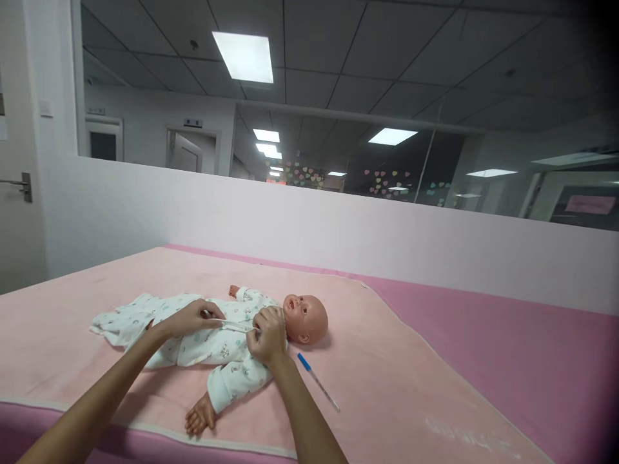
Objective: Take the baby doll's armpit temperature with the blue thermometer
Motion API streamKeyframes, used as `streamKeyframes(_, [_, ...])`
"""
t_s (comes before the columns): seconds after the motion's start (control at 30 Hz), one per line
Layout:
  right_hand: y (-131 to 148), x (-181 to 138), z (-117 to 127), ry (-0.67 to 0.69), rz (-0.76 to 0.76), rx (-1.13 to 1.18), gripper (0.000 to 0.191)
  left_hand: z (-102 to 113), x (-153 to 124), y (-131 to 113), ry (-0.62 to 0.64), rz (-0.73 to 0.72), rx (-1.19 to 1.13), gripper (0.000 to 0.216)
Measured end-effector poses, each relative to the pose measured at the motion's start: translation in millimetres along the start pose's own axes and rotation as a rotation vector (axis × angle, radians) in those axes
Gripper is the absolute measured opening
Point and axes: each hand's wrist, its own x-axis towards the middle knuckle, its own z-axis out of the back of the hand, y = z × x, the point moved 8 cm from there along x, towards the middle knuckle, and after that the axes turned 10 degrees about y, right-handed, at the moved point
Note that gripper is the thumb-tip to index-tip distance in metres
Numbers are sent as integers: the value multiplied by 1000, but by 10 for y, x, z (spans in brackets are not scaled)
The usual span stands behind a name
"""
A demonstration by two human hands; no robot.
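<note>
A baby doll lies on its back with its head to the right, dressed in a white printed shirt and matching trousers. My left hand pinches the shirt's front edge around the middle of the doll's chest. Close to the doll's neck, my right hand is closed on the upper part of the same front edge. A strip of the white edge stretches between both hands. What exactly sits between my right fingertips is hidden. One doll hand sticks out of a sleeve toward me.
A slim clear stick with a blue end lies right of the doll. Beneath everything is a peach sheet over a pink padded surface. Behind stands a low white wall with glass above; a door is at left.
</note>
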Motion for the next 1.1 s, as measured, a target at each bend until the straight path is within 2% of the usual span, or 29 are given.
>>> streamKeyframes(0.13, [-29,-7,-15,8,-25,0,11,34,-41,-169,-159,-52,233,21])
streamKeyframes(0.23, [-38,-9,-18,11,-38,-7,11,1,-46,-266,-224,-58,412,19])
streamKeyframes(0.4, [-50,-4,-28,15,-64,-7,9,-62,-31,-194,-314,-45,567,24])
streamKeyframes(0.6, [-73,-4,-41,21,-93,-9,8,-136,-41,-66,-306,-114,632,29])
streamKeyframes(0.7, [-73,-5,-30,15,-94,-9,8,-153,-19,-103,-286,-122,685,28])
streamKeyframes(0.77, [-66,-4,-26,18,-87,-6,9,-151,-5,-158,-317,-127,744,27])
streamKeyframes(0.83, [-61,-2,-25,25,-83,-8,10,-138,10,-193,-364,-101,805,26])
streamKeyframes(0.93, [-53,-1,-19,26,-81,-25,10,-93,27,-203,-406,18,842,20])
streamKeyframes(1.03, [-51,-1,-23,26,-77,-40,10,-71,-1,-394,-400,63,769,22])
streamKeyframes(1.1, [-61,-1,-36,29,-76,-44,9,-88,-83,-759,-389,-48,626,29])
